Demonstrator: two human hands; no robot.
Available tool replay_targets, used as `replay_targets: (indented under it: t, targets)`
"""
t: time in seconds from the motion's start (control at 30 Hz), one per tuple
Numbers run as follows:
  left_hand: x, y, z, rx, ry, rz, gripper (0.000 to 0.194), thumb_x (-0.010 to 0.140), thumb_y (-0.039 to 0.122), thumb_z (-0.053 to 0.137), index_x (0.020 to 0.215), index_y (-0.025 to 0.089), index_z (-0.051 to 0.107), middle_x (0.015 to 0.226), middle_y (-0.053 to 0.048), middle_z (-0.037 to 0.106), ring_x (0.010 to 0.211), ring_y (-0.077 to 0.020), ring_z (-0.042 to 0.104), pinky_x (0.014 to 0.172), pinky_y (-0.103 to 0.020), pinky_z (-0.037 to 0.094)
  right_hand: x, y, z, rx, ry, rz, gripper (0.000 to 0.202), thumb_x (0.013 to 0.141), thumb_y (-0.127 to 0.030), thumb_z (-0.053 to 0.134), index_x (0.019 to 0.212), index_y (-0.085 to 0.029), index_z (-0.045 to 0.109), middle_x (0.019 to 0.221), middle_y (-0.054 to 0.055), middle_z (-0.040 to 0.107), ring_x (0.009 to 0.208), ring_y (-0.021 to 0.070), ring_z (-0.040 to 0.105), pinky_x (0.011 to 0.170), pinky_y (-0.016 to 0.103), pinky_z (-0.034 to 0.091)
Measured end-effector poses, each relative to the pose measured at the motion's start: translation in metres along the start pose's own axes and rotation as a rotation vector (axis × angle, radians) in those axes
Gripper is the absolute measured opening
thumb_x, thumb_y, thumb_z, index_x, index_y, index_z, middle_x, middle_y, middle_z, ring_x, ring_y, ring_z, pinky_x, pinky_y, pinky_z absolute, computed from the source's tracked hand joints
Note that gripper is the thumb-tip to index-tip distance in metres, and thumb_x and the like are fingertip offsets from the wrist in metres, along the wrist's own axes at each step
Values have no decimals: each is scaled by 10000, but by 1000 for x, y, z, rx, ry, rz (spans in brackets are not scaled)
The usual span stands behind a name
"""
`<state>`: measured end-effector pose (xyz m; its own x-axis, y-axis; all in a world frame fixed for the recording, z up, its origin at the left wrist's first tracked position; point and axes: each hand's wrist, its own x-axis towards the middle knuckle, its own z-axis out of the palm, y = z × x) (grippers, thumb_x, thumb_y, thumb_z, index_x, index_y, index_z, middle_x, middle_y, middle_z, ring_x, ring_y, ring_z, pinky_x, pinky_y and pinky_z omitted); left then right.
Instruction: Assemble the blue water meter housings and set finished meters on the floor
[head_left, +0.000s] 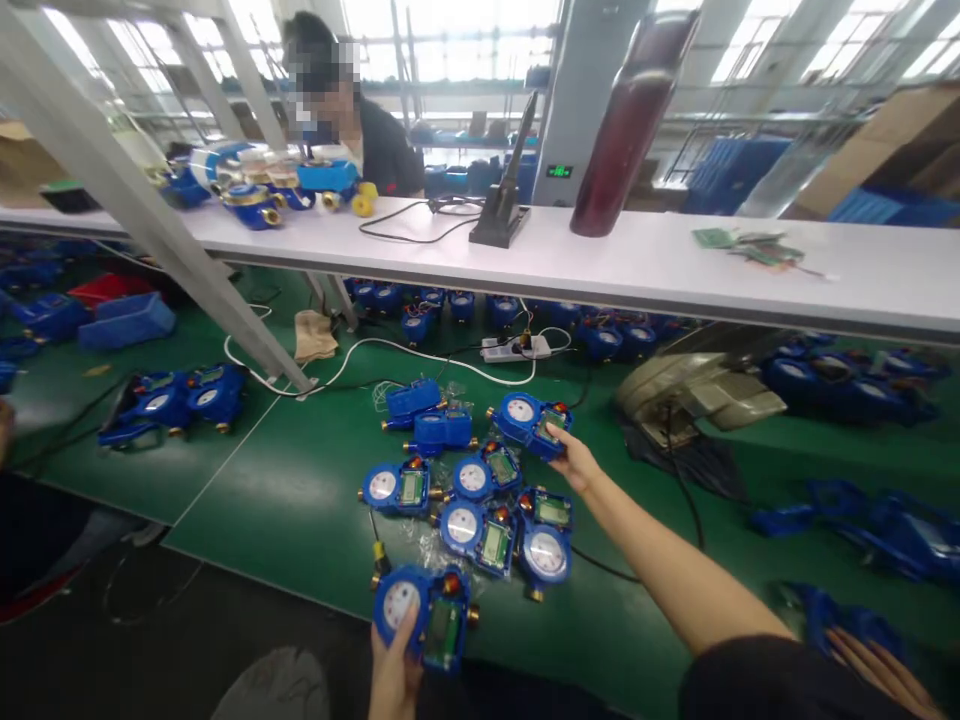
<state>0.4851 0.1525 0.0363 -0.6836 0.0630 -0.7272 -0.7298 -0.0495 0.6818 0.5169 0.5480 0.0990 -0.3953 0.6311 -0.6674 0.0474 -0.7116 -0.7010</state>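
Observation:
My left hand (396,668) is closed on a blue water meter (441,622) at the table's front edge, its thumb across the round white dial. Farther up and to the right, my right hand (574,460) grips another blue water meter (517,410) by the end with the display. Between the two hands lie several more water meters (459,522) with green display boards uncovered, some on crumpled clear plastic. A screwdriver (377,550) with a yellow and black handle lies just above the left-hand meter. Two blue meters (442,428) rest on their sides behind the group.
A white shelf (645,260) crosses above the green table (255,490), carrying a soldering iron stand (501,215) and a dark red bottle (634,125). A power strip (516,348) with cables lies underneath. Another person's hand (877,670) is at lower right; a person (386,145) is opposite.

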Motion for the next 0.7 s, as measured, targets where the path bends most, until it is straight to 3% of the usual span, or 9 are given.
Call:
replay_targets:
  t: [0.13, 0.3, 0.53, 0.7]
  targets:
    - [8, -2, 17, 26, 29, -9, 692, 731, 331, 820, 1345, 263, 508, 1035, -67, 743, 957, -276, 739, 845, -372, 608, 50, -2, 2, -69, 34, 115, 302, 955, -345, 620, 1188, -154, 610, 1158, 79, 645, 956, 193, 657, 806, 382, 581]
    - [12, 4, 21, 51, 38, 5, 654, 701, 282, 850, 1290, 246, 567, 1051, -75, 749, 1040, -290, 718, 913, -390, 594, 76, 15, 13, -97, 26, 193, 309, 958, -345, 615, 1205, -161, 603, 1173, 81, 639, 961, 193, 655, 806, 381, 583]
    - [20, 5, 14, 137, 54, -38, 671, 695, 307, 861, 1296, 246, 569, 1111, -77, 738, 1085, -285, 699, 936, -366, 583, 87, 47, 27, -107, -22, 193, 297, 960, -344, 613, 1186, -152, 612, 1146, 76, 651, 943, 188, 661, 797, 375, 584]
    - [34, 11, 17, 301, 77, -33, 420, 863, 380, 714, 1250, 266, 596, 1205, -74, 678, 1100, -266, 662, 878, -401, 587, 65, 39, 28, -127, -56, 160, 269, 904, -359, 681, 1070, -150, 656, 987, 48, 719, 806, 155, 690, 744, 325, 583]
